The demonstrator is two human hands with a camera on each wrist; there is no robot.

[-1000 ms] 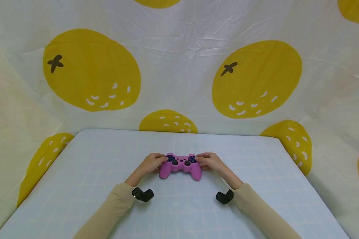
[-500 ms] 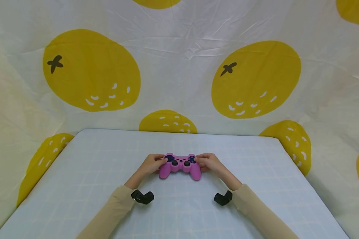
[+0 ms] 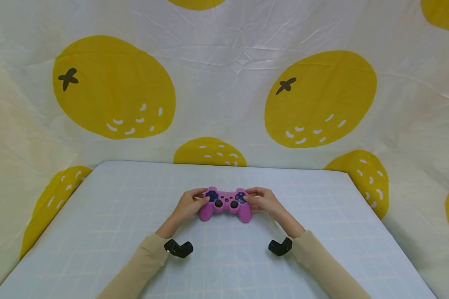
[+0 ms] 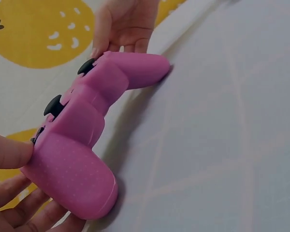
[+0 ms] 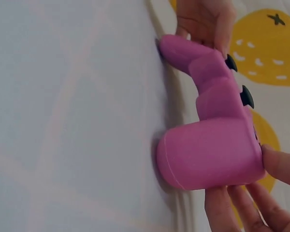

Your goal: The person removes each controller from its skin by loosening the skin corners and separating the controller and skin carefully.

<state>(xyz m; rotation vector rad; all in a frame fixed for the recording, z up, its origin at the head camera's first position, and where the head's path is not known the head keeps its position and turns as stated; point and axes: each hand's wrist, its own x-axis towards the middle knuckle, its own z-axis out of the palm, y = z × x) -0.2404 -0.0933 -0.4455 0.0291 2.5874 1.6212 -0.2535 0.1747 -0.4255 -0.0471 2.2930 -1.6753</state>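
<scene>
A: Head view. Pink game controller [image 3: 225,205] sits near the middle of the pale blue gridded table [image 3: 97,232], handles toward the person. Left hand [image 3: 188,204] grips its left end, fingers curled round the far side, thumb near the dark buttons. Right hand [image 3: 261,201] grips the right end the same way. The hands are apart, one at each end, with the controller's body between them.

B: Is it lifted?

A: The handles look to be on or just above the table; from this view I cannot tell which. Tan sleeves [image 3: 142,261] cover both forearms, each with a black wrist mount [image 3: 178,248] near the cuff.

B: Left wrist view?

A: The controller [image 4: 82,140] is tilted, the tip of its far handle touching the table [image 4: 222,135]. The left hand's fingers [image 4: 24,217] curl under the near handle; the thumb presses on its upper face. The right hand [image 4: 123,24] holds the far end.

B: Right wrist view?

A: The mirror case. The controller [image 5: 210,130] has its handle tips against the table [image 5: 72,116], and two black thumbsticks show on its face. The right hand's fingers [image 5: 232,212] wrap under the near handle, thumb on top. The left hand [image 5: 205,21] clasps the far handle.

B: Any containers?

A: No entry. Behind the table hangs a white cloth with yellow fruit prints [image 3: 114,87].
</scene>
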